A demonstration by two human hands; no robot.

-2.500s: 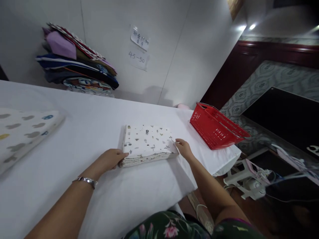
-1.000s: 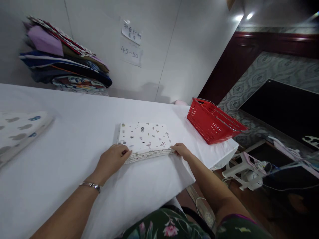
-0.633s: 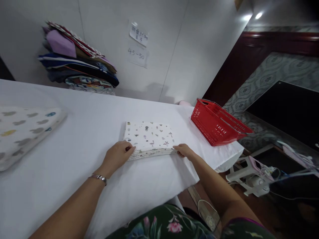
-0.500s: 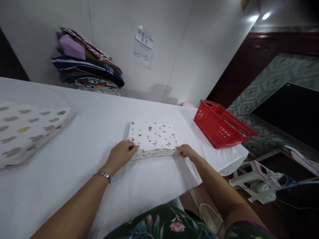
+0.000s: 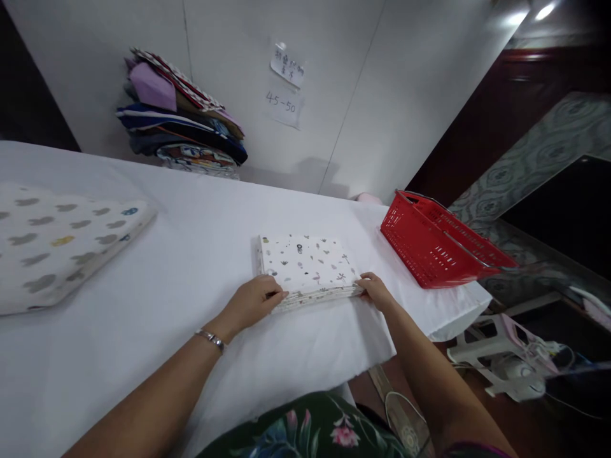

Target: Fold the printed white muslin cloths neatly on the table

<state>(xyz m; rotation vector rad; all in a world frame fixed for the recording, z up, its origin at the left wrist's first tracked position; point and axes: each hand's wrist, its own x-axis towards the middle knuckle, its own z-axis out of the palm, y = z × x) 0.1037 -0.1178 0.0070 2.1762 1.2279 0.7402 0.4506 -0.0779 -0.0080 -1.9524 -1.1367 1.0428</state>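
Observation:
A neatly folded white cloth with small printed plants and birds lies flat on the white-covered table, its layered edge facing me. My left hand, with a bracelet at the wrist, pinches its near left corner between thumb and fingers. At the near right corner, my right hand grips the same cloth, thumb on top and fingers partly hidden below the edge.
Another folded white cloth with grey shapes rests at the left. Against the wall is a stack of folded fabrics. A red basket stands at the table's right end, beyond which is a white stool on the floor.
The whole view has shifted slightly, so things appear further right. Both hands keep their hold on the folded cloth's near corners, with hardly any other movement.

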